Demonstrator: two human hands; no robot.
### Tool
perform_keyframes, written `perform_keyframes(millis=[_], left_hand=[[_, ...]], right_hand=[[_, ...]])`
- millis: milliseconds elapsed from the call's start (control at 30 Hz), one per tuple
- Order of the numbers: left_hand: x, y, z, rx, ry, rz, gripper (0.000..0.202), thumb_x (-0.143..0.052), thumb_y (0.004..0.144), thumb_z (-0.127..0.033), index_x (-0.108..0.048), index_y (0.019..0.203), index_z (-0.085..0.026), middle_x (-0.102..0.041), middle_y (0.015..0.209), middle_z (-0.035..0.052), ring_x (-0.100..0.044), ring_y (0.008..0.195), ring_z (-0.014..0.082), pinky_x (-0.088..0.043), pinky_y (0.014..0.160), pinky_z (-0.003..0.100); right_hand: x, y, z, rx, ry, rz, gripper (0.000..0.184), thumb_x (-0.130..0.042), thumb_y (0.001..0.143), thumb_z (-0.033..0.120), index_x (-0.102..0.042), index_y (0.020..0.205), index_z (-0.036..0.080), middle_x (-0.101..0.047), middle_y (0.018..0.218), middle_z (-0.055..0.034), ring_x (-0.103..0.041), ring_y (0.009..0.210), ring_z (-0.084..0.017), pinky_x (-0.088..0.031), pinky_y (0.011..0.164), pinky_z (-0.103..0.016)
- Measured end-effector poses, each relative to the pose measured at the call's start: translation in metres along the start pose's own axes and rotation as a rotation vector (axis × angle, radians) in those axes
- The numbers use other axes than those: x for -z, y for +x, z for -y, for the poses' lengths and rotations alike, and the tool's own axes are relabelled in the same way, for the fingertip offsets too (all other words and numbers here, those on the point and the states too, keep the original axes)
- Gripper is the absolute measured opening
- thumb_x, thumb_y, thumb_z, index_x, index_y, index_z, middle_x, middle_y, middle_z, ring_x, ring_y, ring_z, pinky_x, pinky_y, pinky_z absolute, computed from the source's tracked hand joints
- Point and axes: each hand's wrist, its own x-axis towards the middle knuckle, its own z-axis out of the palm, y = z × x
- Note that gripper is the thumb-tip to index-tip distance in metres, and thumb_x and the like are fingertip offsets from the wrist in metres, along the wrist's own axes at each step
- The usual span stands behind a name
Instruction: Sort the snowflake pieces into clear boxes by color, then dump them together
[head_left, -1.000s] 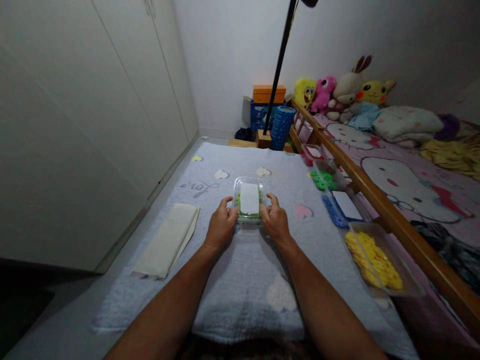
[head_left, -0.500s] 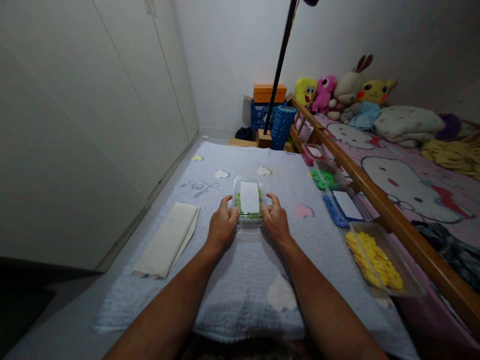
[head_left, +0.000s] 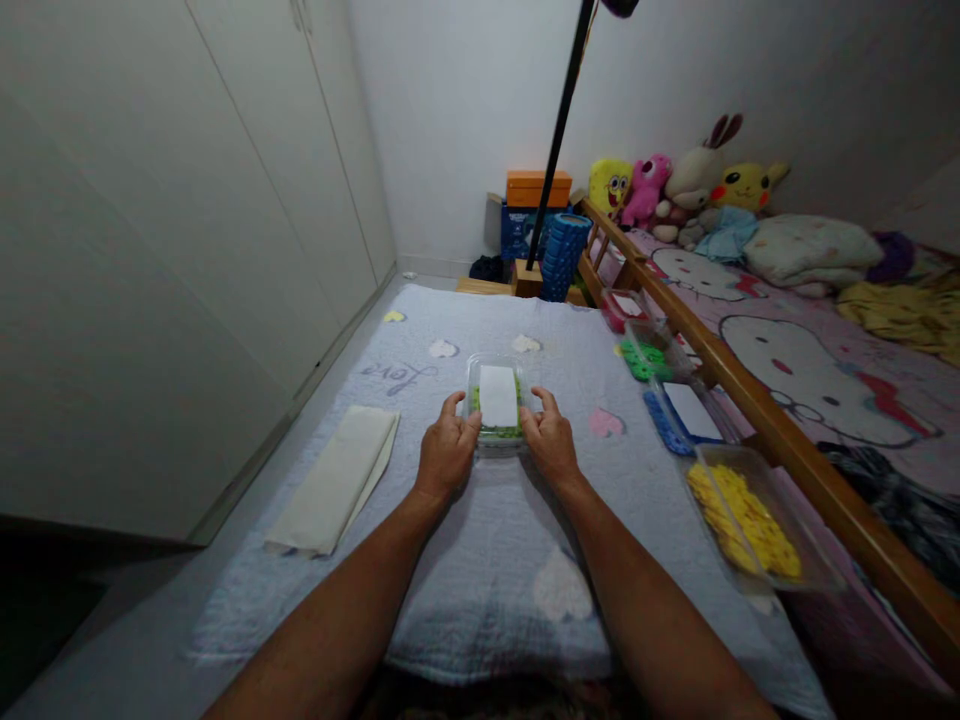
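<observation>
A clear plastic container [head_left: 499, 433] with light green pieces inside stands near the middle of the cloth-covered surface [head_left: 480, 560]. A blank white card [head_left: 499, 396] lies on top of it or just under its lid; I cannot tell which. My left hand [head_left: 448, 440] grips the container's near left side, thumb against the edge. Its near right side is held by my right hand [head_left: 550, 435] in the same way. The undersides of the fingers are hidden. A folded cream cloth [head_left: 337, 480] lies to the left of my left hand.
Along the right edge stand containers of yellow pieces [head_left: 742, 520], blue pieces [head_left: 667, 422], green pieces [head_left: 642, 358] and red pieces [head_left: 616, 312]. Beside them runs a wooden bed rail [head_left: 705, 340]. A black pole [head_left: 559, 130] and blue foam roller [head_left: 564, 258] stand at the far end.
Almost nothing differs. Both hands keep their hold on the container, which stays in place; the view has shifted very slightly.
</observation>
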Motion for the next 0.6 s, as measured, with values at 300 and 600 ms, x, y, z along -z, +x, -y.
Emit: perform_keyframes(millis=[300,600], left_hand=[[-0.0050,-0.0002,0.0046,0.003,-0.050,-0.028,0.046,-0.050,0.097,-0.039,-0.055,0.136,-0.015,-0.052,0.057,-0.0060,-0.056,0.057,0.0179,-0.032,0.060,0.027],[-0.0089,0.0011,0.0087,0.028,-0.102,-0.028,0.043,-0.050,0.097,-0.035,-0.053,0.135,-0.016,-0.052,0.057,-0.0064,-0.054,0.055,0.0171,-0.031,0.058,0.026]], right_hand=[[-0.0010,-0.0004,-0.0012,-0.021,0.056,0.003,0.058,-0.043,0.094,0.045,-0.058,0.138,0.011,-0.052,0.056,0.0041,-0.051,0.052,-0.019,-0.032,0.058,-0.028],[-0.0070,-0.0062,-0.0022,-0.047,0.126,-0.047,0.058,-0.043,0.095,0.048,-0.059,0.138,0.013,-0.059,0.062,0.0015,-0.057,0.058,-0.020,-0.036,0.060,-0.028]])
